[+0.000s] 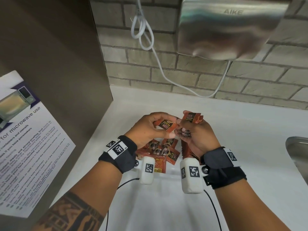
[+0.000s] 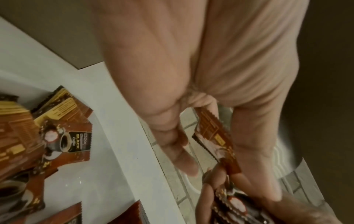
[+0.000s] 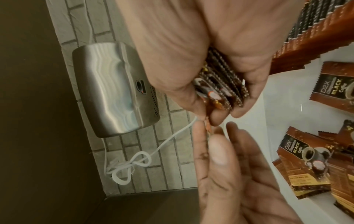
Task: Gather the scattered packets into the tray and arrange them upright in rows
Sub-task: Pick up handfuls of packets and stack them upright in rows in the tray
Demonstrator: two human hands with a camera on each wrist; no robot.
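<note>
Both hands hover above a white tray (image 1: 172,170) on the counter. My left hand (image 1: 169,126) pinches one brown "D2X Black Coffee" packet (image 1: 164,125) between thumb and fingers, its end touching the right hand's fingers. My right hand (image 1: 185,127) grips a stack of packets (image 1: 191,118), seen edge-on in the right wrist view as the stack (image 3: 220,84). Several loose packets (image 1: 161,151) lie flat in the tray below. A row of upright packets (image 3: 316,37) stands along the tray's right side. In the left wrist view the single packet (image 2: 212,136) sits between thumb and fingers.
A steel hand dryer (image 1: 230,27) hangs on the brick wall ahead, its white cable (image 1: 145,30) looped beside it. A brown panel with a microwave notice (image 1: 25,139) closes the left. A steel sink (image 1: 298,155) lies at the right edge.
</note>
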